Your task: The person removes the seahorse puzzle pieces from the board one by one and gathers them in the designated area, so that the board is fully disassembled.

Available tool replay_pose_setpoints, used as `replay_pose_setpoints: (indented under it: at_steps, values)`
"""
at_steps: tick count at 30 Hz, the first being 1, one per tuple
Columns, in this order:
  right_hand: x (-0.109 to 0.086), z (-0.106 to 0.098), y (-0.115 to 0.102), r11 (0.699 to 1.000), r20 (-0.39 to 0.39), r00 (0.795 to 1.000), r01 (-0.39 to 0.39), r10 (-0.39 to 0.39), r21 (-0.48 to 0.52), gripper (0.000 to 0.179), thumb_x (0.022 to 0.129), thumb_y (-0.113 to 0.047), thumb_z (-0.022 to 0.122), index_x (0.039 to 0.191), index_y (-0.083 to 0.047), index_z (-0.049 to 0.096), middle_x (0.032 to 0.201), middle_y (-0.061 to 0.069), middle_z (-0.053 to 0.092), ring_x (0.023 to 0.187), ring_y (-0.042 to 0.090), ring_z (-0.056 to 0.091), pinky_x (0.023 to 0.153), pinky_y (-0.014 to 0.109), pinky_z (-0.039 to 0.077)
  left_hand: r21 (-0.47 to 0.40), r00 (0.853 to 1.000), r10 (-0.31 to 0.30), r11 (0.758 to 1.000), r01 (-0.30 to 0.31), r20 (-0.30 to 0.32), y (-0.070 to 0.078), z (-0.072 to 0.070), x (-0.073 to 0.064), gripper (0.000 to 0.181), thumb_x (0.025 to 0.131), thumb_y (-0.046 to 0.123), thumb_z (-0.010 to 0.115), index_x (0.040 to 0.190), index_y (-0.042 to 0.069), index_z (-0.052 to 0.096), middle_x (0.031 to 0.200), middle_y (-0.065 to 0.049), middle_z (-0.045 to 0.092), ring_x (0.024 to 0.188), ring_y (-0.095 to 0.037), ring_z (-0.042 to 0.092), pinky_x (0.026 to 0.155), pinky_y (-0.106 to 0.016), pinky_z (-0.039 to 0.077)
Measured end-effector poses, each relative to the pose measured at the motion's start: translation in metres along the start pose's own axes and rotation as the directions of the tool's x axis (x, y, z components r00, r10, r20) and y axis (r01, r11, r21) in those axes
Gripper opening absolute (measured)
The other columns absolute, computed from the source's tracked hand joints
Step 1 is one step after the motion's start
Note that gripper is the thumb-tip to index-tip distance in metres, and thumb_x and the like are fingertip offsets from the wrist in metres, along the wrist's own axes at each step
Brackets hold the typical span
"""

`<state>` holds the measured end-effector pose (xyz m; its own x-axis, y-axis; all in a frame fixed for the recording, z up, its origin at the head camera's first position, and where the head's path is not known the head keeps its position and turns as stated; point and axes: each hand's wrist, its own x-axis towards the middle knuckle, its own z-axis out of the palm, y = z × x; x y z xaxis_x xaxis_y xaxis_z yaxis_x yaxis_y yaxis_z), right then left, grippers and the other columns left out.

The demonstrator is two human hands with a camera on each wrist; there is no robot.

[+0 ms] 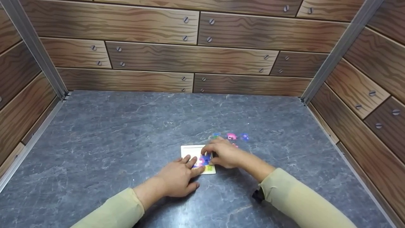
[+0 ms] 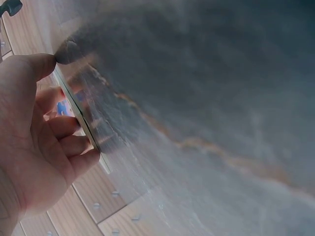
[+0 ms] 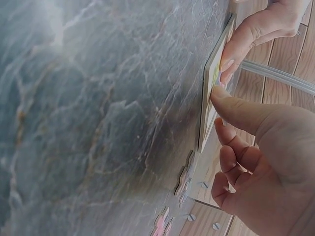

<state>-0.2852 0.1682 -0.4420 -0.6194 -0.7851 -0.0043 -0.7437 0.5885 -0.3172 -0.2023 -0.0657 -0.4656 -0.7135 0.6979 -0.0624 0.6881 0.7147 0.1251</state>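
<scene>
A small square jigsaw board [image 1: 187, 151] with a pale rim lies on the table, partly filled with blue, pink and yellow pieces. My left hand [image 1: 178, 178] rests on its left and lower part, straight fingers pressing the fitted pieces; the left wrist view shows these fingertips along the board's edge. Over the right side of the board, my right hand [image 1: 226, 154] pinches a blue-purple puzzle piece [image 1: 206, 158] between thumb and fingers. In the right wrist view the thumb [image 3: 238, 108] touches the board's surface, and the fingers cover much of the piece.
Beyond my right hand lie several loose puzzle pieces: a pink one [image 1: 231, 136], a blue one [image 1: 244, 136] and a blue-green one [image 1: 216, 135]. Part of another reddish piece [image 1: 235, 145] shows beside the hand. Wood-patterned walls [image 1: 152, 58] enclose the grey marbled table [image 1: 126, 126].
</scene>
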Motion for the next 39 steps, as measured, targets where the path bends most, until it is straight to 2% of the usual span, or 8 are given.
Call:
replay_pose_setpoints:
  at_steps: [11, 24, 39]
  values:
    - [0.0011, 0.0009, -0.0005, 0.999, -0.014, 1.000, 0.027, -0.027, -0.040, 0.034, 0.086, -0.009, 0.084, 0.120, -0.011, 0.078, 0.110, 0.006, 0.070, 0.108, 0.029, 0.059, 0.096, 0.050, 0.049, -0.013, 1.000, -0.010, 1.000, 0.010, -0.009, -0.0001, -0.0003, -0.0019, 0.057, 0.107, 0.046, 0.056, 0.158, 0.021, 0.054, 0.160, -0.024, 0.047, 0.146, -0.045, 0.046, 0.119, -0.053, 0.041]
    - [0.0002, 0.0007, -0.0005, 0.999, -0.008, 1.000, 0.021, -0.021, -0.028, 0.034, 0.087, -0.009, 0.083, 0.120, -0.011, 0.078, 0.110, 0.006, 0.072, 0.110, 0.030, 0.059, 0.097, 0.051, 0.049, -0.003, 1.000, -0.006, 1.000, 0.006, -0.020, 0.0003, -0.0001, -0.0017, 0.058, 0.107, 0.046, 0.057, 0.158, 0.021, 0.054, 0.159, -0.024, 0.048, 0.146, -0.046, 0.047, 0.119, -0.052, 0.040]
    - [-0.0008, 0.0021, 0.0034, 1.000, -0.033, 0.999, 0.016, -0.016, 0.013, 0.035, 0.089, -0.012, 0.084, 0.123, -0.008, 0.077, 0.114, 0.007, 0.074, 0.112, 0.030, 0.062, 0.100, 0.049, 0.049, -0.009, 1.000, -0.004, 1.000, 0.004, 0.002, 0.0007, -0.0008, -0.0002, 0.057, 0.108, 0.046, 0.054, 0.159, 0.021, 0.053, 0.160, -0.023, 0.046, 0.148, -0.044, 0.044, 0.120, -0.051, 0.040]
